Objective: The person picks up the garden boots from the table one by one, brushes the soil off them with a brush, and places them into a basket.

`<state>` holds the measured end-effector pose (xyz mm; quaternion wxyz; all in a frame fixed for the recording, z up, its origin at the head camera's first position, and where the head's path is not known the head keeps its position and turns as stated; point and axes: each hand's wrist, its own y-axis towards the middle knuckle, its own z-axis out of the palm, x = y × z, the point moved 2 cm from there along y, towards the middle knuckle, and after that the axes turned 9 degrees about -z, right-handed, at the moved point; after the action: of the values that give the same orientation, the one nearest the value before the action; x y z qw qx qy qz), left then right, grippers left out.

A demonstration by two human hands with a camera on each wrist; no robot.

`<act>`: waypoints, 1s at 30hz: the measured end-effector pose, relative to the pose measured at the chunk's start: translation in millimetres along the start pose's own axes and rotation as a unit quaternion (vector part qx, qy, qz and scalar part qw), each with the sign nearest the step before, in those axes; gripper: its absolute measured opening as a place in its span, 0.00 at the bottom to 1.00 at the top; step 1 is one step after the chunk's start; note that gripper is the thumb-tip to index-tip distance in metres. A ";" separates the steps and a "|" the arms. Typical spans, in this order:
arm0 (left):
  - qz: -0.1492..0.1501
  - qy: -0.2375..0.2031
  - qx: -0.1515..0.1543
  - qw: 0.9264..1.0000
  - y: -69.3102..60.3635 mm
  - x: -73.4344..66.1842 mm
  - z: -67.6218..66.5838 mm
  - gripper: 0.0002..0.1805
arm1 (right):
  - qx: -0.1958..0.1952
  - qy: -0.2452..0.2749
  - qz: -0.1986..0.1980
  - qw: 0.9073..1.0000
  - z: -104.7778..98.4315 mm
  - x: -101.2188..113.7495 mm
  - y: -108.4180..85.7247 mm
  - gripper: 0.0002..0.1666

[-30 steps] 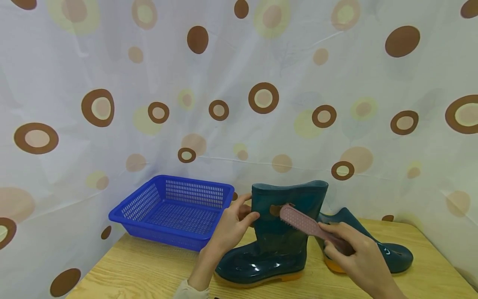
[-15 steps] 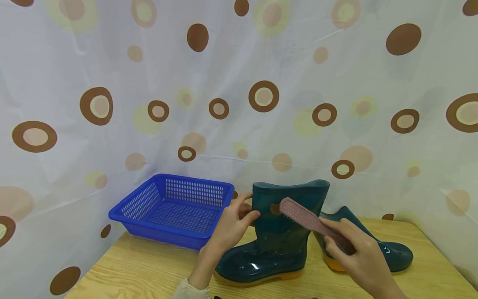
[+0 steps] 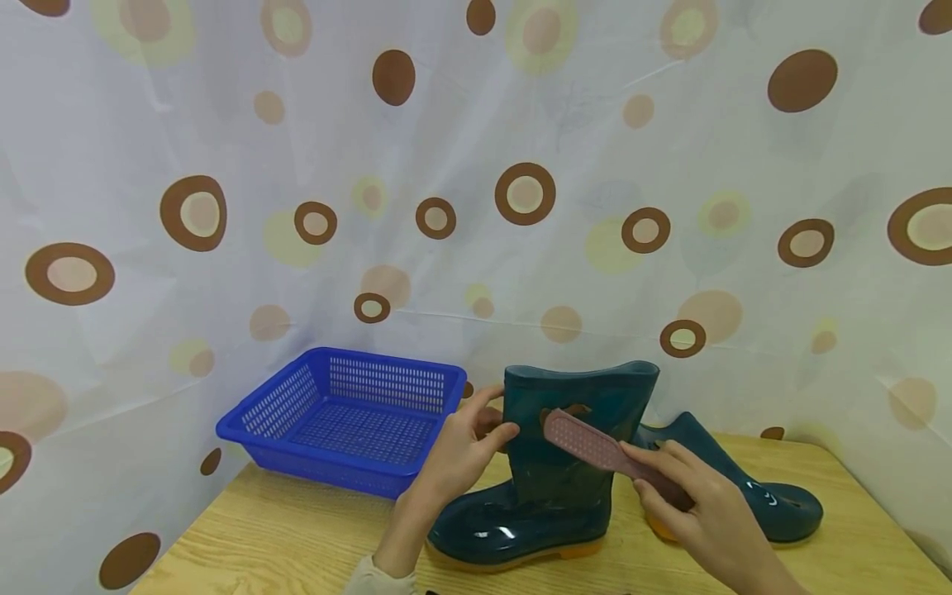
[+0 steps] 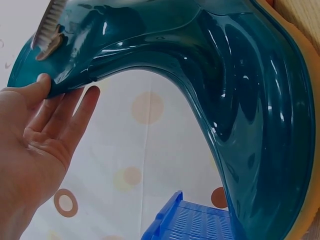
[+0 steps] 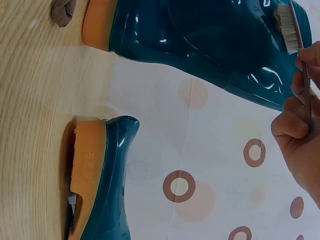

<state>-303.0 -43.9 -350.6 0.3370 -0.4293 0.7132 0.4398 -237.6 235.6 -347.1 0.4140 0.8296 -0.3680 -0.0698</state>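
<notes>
I have the right grip (image 3: 702, 506) clamped on a pink brush (image 3: 586, 441), its bristles (image 5: 288, 33) against a brown patch (image 4: 49, 48) on the boot (image 3: 554, 487) between both grips; the left grip (image 3: 459, 456) pinches that boot's shaft edge; a second boot (image 3: 788, 511) sits just past the right grip.

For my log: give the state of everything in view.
Near boot: upright, brown patch on shaft
Brush: held, bristles at the patch
Right hand: gripping the brush
Left hand: pinching the near boot's edge
Far boot: on the table, partly hidden
Blue basket: upright, uncovered
Brown lump: on the table, unidentified
Spotted sheet: hanging
</notes>
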 end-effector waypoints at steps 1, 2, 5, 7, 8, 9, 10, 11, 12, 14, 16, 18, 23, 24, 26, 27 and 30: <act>0.000 0.000 -0.001 1.000 0.0 0.0 0.0 0.28 | 0.000 0.002 0.000 1.000 0.0 -0.3 -0.2 0.25; -0.001 -0.002 -0.001 1.000 0.0 0.0 -0.1 0.28 | 0.001 0.004 0.000 1.000 0.0 -0.6 -0.3 0.25; -0.003 -0.005 -0.001 1.000 0.0 0.0 0.0 0.28 | 0.002 0.006 0.006 1.000 0.2 -1.0 -1.0 0.24; -0.004 -0.007 0.000 1.000 0.0 -0.1 0.1 0.28 | 0.003 0.005 0.009 1.000 0.1 -1.0 -1.5 0.24; -0.003 -0.007 0.000 1.000 0.0 -0.1 0.1 0.28 | 0.003 0.003 0.009 1.000 0.1 -0.8 -1.7 0.24; -0.004 -0.008 0.000 1.000 -0.1 -0.1 0.2 0.28 | 0.002 0.003 0.008 1.000 -0.1 -0.6 -1.8 0.24; -0.003 -0.008 0.000 1.000 -0.1 -0.1 0.2 0.28 | -0.002 0.003 0.004 1.000 -0.5 -0.3 -1.8 0.25; -0.002 -0.007 0.000 1.000 -0.1 -0.2 0.2 0.28 | -0.008 0.005 -0.002 1.000 -1.0 0.0 -1.7 0.26; -0.002 -0.006 -0.001 1.000 -0.1 -0.3 0.3 0.28 | -0.016 0.008 -0.009 1.000 -1.7 0.5 -1.5 0.27; -0.002 -0.002 -0.003 1.000 -0.1 -0.7 0.2 0.27 | -0.035 0.014 -0.025 0.999 -3.2 1.5 -0.7 0.29; -0.002 0.001 -0.004 1.000 -0.1 -1.0 0.1 0.27 | -0.055 0.022 -0.038 0.998 -4.5 2.5 0.1 0.31; -0.003 0.007 -0.004 1.000 -0.3 -1.3 0.1 0.27 | -0.064 0.026 -0.045 0.997 -4.9 3.3 0.9 0.33; -0.006 0.010 0.003 1.000 0.0 -1.0 -0.3 0.26 | -0.039 0.011 -0.037 0.998 -2.6 3.6 1.2 0.31; -0.005 0.008 0.005 1.000 0.2 -0.9 -0.4 0.26 | -0.032 0.007 -0.037 0.999 -2.1 3.4 0.9 0.31; -0.005 0.004 0.008 1.000 0.7 -0.8 -0.6 0.25 | -0.023 0.004 -0.037 0.999 -1.6 2.8 0.3 0.30; -0.005 0.000 0.010 1.000 0.7 -1.1 -0.6 0.25 | -0.019 0.006 -0.037 0.999 -1.5 2.6 0.0 0.30; -0.003 -0.002 0.011 1.000 0.9 -1.1 -0.4 0.24 | -0.013 0.009 -0.033 0.999 -1.6 2.6 -0.9 0.29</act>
<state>-303.4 -43.7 -349.2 0.3445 -0.4265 0.7163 0.4316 -234.6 235.2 -346.3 0.4252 0.8366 -0.3357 -0.0807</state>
